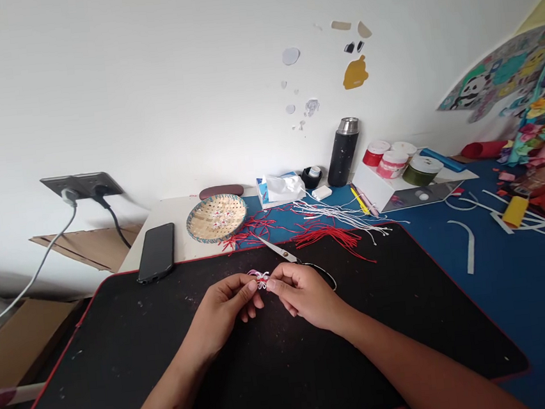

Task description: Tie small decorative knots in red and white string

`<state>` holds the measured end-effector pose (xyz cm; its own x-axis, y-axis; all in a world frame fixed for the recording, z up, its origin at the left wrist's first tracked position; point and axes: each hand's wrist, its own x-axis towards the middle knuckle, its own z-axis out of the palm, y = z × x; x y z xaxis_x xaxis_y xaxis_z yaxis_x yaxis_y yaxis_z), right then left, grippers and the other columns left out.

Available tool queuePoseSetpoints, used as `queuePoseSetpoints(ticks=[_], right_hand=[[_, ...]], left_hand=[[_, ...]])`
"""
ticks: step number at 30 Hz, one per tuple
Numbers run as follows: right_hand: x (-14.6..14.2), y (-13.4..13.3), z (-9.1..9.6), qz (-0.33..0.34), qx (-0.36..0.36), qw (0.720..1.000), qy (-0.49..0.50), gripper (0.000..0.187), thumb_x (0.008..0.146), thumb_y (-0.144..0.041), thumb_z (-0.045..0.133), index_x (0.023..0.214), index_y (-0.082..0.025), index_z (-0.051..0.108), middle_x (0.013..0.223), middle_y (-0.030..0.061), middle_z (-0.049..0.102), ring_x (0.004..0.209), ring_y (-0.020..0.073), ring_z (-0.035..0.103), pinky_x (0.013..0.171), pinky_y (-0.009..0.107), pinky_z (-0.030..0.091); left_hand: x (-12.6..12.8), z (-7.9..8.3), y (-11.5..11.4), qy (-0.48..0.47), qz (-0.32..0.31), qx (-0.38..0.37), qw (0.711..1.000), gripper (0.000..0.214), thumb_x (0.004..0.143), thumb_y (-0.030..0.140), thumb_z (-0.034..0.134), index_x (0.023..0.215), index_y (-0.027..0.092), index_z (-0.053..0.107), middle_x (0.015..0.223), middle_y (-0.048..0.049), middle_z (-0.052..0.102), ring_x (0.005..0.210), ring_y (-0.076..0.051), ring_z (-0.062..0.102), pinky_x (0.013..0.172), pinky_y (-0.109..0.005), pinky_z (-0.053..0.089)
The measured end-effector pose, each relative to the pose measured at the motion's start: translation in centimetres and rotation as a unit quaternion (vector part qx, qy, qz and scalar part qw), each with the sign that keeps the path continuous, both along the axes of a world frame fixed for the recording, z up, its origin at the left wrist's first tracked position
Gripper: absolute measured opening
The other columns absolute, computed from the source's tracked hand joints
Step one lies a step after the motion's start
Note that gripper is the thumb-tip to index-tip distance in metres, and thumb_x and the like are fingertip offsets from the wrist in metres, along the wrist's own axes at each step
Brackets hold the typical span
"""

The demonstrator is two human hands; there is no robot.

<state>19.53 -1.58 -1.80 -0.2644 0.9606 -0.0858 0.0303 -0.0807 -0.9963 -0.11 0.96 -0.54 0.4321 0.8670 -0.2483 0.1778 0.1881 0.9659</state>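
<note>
Between my two hands is a small knotted cord ornament (262, 280), white loops with a red middle. My left hand (228, 302) pinches its left side between thumb and forefinger. On the other side my right hand (303, 291) grips the right edge the same way. A pinkish loop of cord shows above the left fingertips. Scissors (281, 252) lie just beyond, blades pointing to the upper left, their handles partly behind my right hand. Red cords (336, 237) and white cords (336, 213) are spread past the scissors.
A woven basket (197, 220) holds small red-and-white pieces. A phone (156, 252) lies left on the black mat (136, 346). Behind stand a tissue box (267, 200), a black thermos (343, 156) and thread spools (392, 163). Paper strips (469, 246) and coloured scraps lie right.
</note>
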Motion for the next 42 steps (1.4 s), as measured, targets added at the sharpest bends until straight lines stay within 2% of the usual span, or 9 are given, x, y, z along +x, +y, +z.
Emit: queuePoseSetpoints(ticks=[12,21,27,30,34,39,42], right_hand=[[0.1,0.0,-0.4,0.023,0.003,1.000,-0.005,0.033,0.099,-0.050,0.058,0.086,-0.020,0.058,0.051,-0.0089,0.045,0.042,0.0092,0.044,0.045,0.021,0.032],[0.4,0.2,-0.5,0.041,-0.011,0.999,0.001,0.035,0.099,-0.051,0.058,0.086,-0.019,0.060,0.052,-0.0091,0.044,0.040,0.0079,0.040,0.043,0.021,0.027],[0.4,0.2,-0.2,0.038,-0.022,0.999,-0.011,0.032,0.098,-0.046,0.059,0.083,-0.018,0.061,0.051,-0.0080,0.045,0.040,0.0081,0.041,0.043,0.021,0.027],[0.4,0.2,-0.1,0.031,-0.025,0.999,-0.019,0.031,0.097,-0.045,0.060,0.082,-0.019,0.062,0.053,-0.0073,0.045,0.042,0.0081,0.040,0.044,0.021,0.028],[0.3,0.0,0.2,0.023,-0.024,0.999,-0.031,0.030,0.097,-0.045,0.062,0.081,-0.019,0.063,0.056,-0.0066,0.046,0.045,0.0087,0.041,0.046,0.023,0.030],[0.2,-0.2,0.5,0.058,-0.018,0.996,-0.058,0.026,0.099,-0.039,0.060,0.082,-0.019,0.066,0.054,-0.0066,0.047,0.046,0.0092,0.041,0.049,0.023,0.031],[0.2,-0.2,0.5,0.055,-0.013,0.996,-0.067,0.025,0.099,-0.038,0.061,0.084,-0.019,0.067,0.059,-0.0049,0.053,0.048,0.0093,0.043,0.049,0.023,0.032]], left_hand=[[-0.2,-0.3,0.1,0.067,0.043,0.051,0.996,0.043,0.089,0.060,0.063,0.073,0.020,0.064,0.062,0.0007,0.061,0.054,-0.014,0.053,0.052,-0.025,0.041],[-0.1,-0.5,-0.4,0.134,0.065,0.138,0.979,0.034,0.096,0.047,0.056,0.073,0.022,0.063,0.063,0.0019,0.057,0.059,-0.016,0.053,0.059,-0.026,0.040],[-0.1,-1.1,-0.3,0.155,0.087,0.141,0.974,0.034,0.095,0.050,0.057,0.076,0.023,0.067,0.062,0.0015,0.058,0.060,-0.017,0.053,0.059,-0.027,0.040],[0.1,-1.2,-0.1,0.127,0.091,0.109,0.982,0.039,0.091,0.057,0.061,0.075,0.022,0.068,0.061,0.0008,0.059,0.058,-0.017,0.054,0.057,-0.026,0.040],[0.2,-0.9,0.2,0.048,0.062,0.022,0.997,0.047,0.084,0.066,0.067,0.075,0.021,0.068,0.065,-0.0018,0.066,0.058,-0.018,0.059,0.055,-0.027,0.046],[-0.3,-0.4,0.5,-0.018,0.008,-0.061,0.998,0.053,0.084,0.063,0.071,0.109,0.016,0.073,0.069,-0.0039,0.071,0.060,-0.018,0.062,0.060,-0.029,0.049],[-0.5,0.0,0.4,-0.038,-0.019,-0.087,0.995,0.057,0.084,0.063,0.072,0.115,0.015,0.073,0.069,-0.0041,0.070,0.060,-0.018,0.061,0.056,-0.027,0.046]])
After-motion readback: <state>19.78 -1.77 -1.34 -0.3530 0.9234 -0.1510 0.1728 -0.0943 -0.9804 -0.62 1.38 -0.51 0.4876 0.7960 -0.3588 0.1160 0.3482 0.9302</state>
